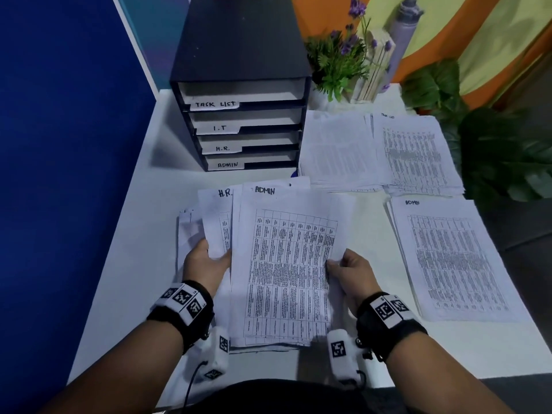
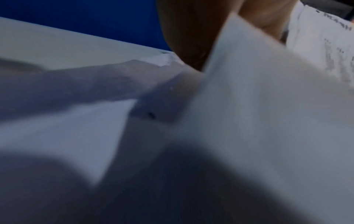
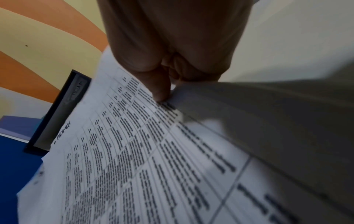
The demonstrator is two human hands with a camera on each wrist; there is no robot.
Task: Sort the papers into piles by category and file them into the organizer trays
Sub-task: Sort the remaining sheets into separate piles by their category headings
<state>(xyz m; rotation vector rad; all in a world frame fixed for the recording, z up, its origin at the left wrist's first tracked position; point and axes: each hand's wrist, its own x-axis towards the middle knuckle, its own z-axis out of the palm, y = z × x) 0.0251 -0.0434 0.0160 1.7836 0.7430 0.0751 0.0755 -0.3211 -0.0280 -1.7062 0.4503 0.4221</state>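
Printed white sheet headed "ADMIN" (image 1: 286,264), gridded table on its face, sits atop the loose unsorted paper stack (image 1: 215,222) at the near middle of the white counter (image 1: 143,204). Right hand (image 1: 352,273) pinches its right edge, thumb on top; left hand (image 1: 206,264) grips the stack's "H.R." sheets. Sorted ADMIN pile (image 1: 448,261) lies right, two more piles (image 1: 379,153) beyond. Black four-tray organizer (image 1: 242,85), labelled TASK LIST, I.T, H.R., ADMIN, stands behind.
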